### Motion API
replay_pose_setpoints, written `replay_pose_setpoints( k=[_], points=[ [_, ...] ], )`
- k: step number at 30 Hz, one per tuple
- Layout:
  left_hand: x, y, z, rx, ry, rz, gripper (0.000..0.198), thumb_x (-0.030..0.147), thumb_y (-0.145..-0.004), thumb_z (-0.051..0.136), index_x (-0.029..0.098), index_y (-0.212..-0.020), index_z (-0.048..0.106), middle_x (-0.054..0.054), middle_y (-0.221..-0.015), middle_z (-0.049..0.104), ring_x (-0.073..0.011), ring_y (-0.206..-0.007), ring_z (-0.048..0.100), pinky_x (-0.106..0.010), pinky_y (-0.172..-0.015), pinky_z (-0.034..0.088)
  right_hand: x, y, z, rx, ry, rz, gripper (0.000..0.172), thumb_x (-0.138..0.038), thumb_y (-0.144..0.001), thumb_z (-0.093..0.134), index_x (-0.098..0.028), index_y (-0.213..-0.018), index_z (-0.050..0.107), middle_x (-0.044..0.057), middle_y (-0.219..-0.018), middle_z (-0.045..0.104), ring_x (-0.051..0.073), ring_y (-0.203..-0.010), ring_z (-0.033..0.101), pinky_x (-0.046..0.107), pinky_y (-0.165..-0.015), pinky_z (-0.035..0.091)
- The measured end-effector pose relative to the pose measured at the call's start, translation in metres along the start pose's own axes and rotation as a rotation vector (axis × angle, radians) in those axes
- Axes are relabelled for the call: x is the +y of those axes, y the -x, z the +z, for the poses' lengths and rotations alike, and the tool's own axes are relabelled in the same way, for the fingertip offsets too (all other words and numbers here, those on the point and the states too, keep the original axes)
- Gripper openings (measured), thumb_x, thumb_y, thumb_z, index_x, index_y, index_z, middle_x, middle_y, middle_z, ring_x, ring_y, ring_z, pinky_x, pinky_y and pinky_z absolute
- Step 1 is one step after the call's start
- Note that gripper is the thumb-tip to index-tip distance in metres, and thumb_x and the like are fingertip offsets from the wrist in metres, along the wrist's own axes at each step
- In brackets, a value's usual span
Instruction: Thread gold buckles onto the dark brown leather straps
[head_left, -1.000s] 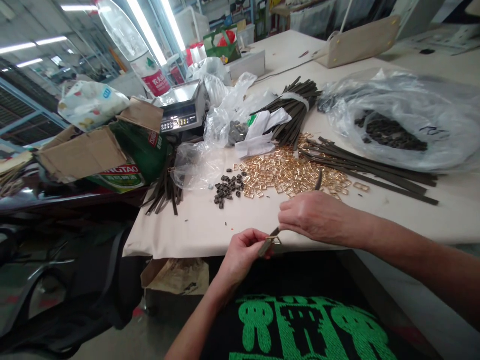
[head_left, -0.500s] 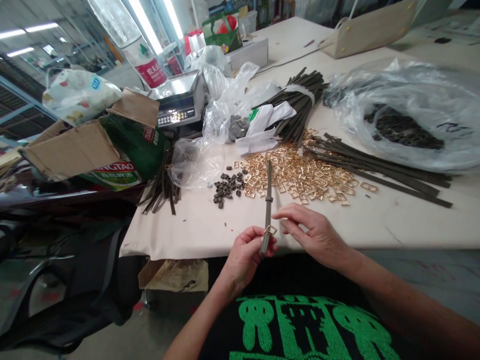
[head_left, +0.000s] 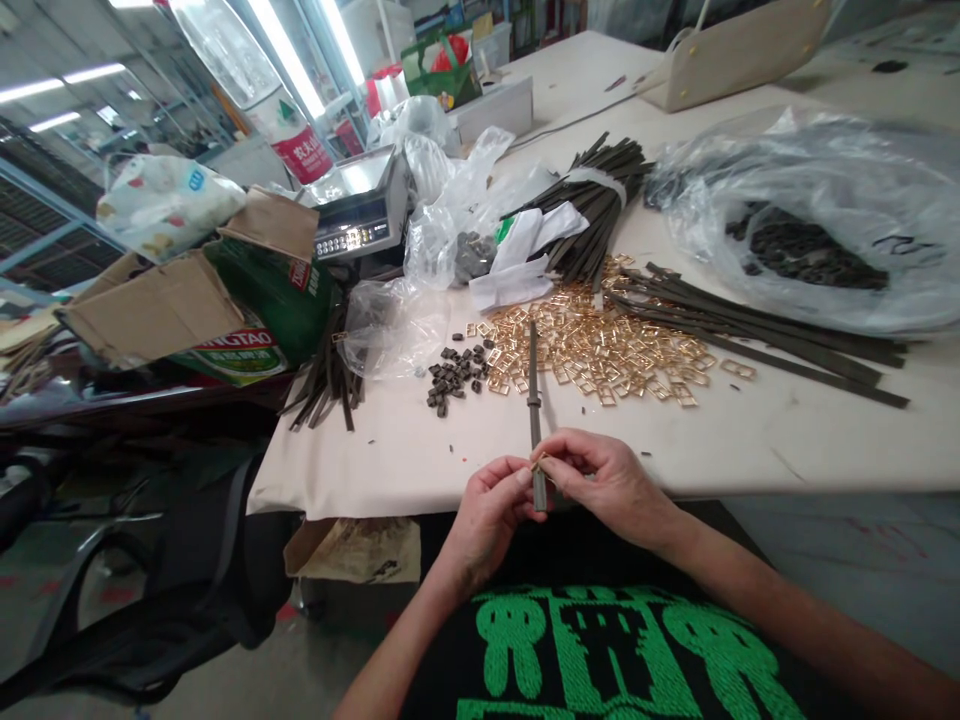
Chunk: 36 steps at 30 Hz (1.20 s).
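Note:
Close to the table's front edge, my left hand [head_left: 491,508] pinches the lower end of a dark olive strap [head_left: 534,385]. The strap points away from me and carries a small dark loop [head_left: 533,402] about halfway along. My right hand [head_left: 604,480] is closed at the same end, thumb and fingertips on a gold buckle [head_left: 541,461] around the strap, most of it covered by the fingers. Beyond the hands lie a spread of gold buckles [head_left: 622,350] and a small heap of dark loops [head_left: 456,375].
Bundled dark straps [head_left: 600,210] lie behind the buckles, and loose straps [head_left: 772,335] lie to the right. A clear plastic bag [head_left: 817,180] with dark pieces stands at far right. On the left are a digital scale [head_left: 360,215] and a green carton [head_left: 255,300].
My right hand has moved left and down from beside the strap and closed on the gold buckle. The left hand still holds the strap's end.

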<state>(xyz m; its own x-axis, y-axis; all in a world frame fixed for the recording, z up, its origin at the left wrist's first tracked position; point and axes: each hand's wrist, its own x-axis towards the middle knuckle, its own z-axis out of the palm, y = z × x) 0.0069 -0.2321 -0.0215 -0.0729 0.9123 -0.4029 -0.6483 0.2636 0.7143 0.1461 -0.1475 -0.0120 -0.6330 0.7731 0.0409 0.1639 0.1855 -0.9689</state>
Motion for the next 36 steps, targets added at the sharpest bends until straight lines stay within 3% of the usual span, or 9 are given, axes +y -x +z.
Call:
replay_pose_setpoints(
  k=[4, 9, 13, 19, 24, 30, 36],
  points=[
    [-0.003, -0.003, -0.002, 0.029, -0.034, 0.038, 0.022, 0.032, -0.077, 0.077, 0.012, -0.076, 0.067, -0.001, -0.065, 0.063, -0.0072, -0.057, 0.056, -0.015, -0.053, 0.045, 0.001, 0.002, 0.003, 0.048, 0.003, 0.048, 0.013, -0.028, -0.084, 0.059, -0.019, -0.083, 0.068, -0.001, -0.066, 0.061, 0.013, -0.057, 0.054, 0.024, -0.051, 0.043],
    [-0.005, -0.001, 0.001, 0.054, -0.212, 0.117, 0.02, 0.032, -0.08, 0.074, 0.013, -0.077, 0.069, 0.0, -0.064, 0.064, -0.0084, -0.059, 0.057, -0.018, -0.06, 0.047, 0.003, 0.006, 0.006, 0.008, -0.299, 0.265, 0.015, -0.034, -0.079, 0.061, -0.02, -0.085, 0.062, -0.002, -0.065, 0.063, 0.015, -0.058, 0.061, 0.027, -0.055, 0.05],
    [-0.006, 0.002, 0.001, 0.098, -0.361, 0.182, 0.018, 0.032, -0.08, 0.073, 0.014, -0.08, 0.071, 0.0, -0.067, 0.066, -0.0095, -0.061, 0.058, -0.021, -0.063, 0.047, 0.004, 0.006, 0.008, 0.03, -0.408, 0.324, 0.015, -0.033, -0.075, 0.063, -0.02, -0.081, 0.059, -0.002, -0.07, 0.064, 0.015, -0.062, 0.063, 0.027, -0.059, 0.052],
    [-0.009, 0.001, 0.0, 0.122, -0.447, 0.25, 0.017, 0.031, -0.08, 0.072, 0.014, -0.077, 0.07, 0.001, -0.066, 0.065, -0.0098, -0.062, 0.057, -0.021, -0.063, 0.047, 0.008, 0.005, 0.012, 0.074, -0.326, 0.306, 0.01, -0.025, -0.069, 0.06, -0.019, -0.077, 0.059, -0.004, -0.064, 0.06, 0.012, -0.057, 0.058, 0.023, -0.054, 0.047],
    [-0.011, -0.001, -0.001, 0.156, -0.355, 0.21, 0.02, 0.033, -0.079, 0.074, 0.016, -0.082, 0.065, 0.002, -0.069, 0.065, -0.0093, -0.06, 0.059, -0.02, -0.061, 0.049, 0.005, 0.007, 0.009, 0.029, -0.291, 0.248, 0.012, -0.029, -0.079, 0.059, -0.018, -0.083, 0.061, -0.002, -0.07, 0.064, 0.014, -0.062, 0.062, 0.024, -0.057, 0.051],
    [-0.012, -0.001, 0.001, 0.17, -0.286, 0.279, 0.028, 0.034, -0.078, 0.076, 0.02, -0.094, 0.058, 0.002, -0.076, 0.066, -0.0101, -0.063, 0.061, -0.02, -0.059, 0.051, -0.006, 0.007, 0.003, 0.04, -0.057, 0.126, 0.011, -0.027, -0.087, 0.055, -0.019, -0.087, 0.064, 0.001, -0.077, 0.07, 0.016, -0.07, 0.067, 0.026, -0.063, 0.051],
    [-0.007, 0.0, 0.002, 0.159, -0.392, 0.274, 0.022, 0.035, -0.079, 0.074, 0.017, -0.084, 0.064, 0.0, -0.073, 0.066, -0.0124, -0.065, 0.062, -0.024, -0.063, 0.054, -0.009, 0.006, 0.001, 0.099, 0.129, 0.021, 0.013, -0.022, -0.086, 0.056, -0.021, -0.076, 0.065, 0.0, -0.07, 0.067, 0.016, -0.065, 0.062, 0.027, -0.062, 0.046]
  ],
)
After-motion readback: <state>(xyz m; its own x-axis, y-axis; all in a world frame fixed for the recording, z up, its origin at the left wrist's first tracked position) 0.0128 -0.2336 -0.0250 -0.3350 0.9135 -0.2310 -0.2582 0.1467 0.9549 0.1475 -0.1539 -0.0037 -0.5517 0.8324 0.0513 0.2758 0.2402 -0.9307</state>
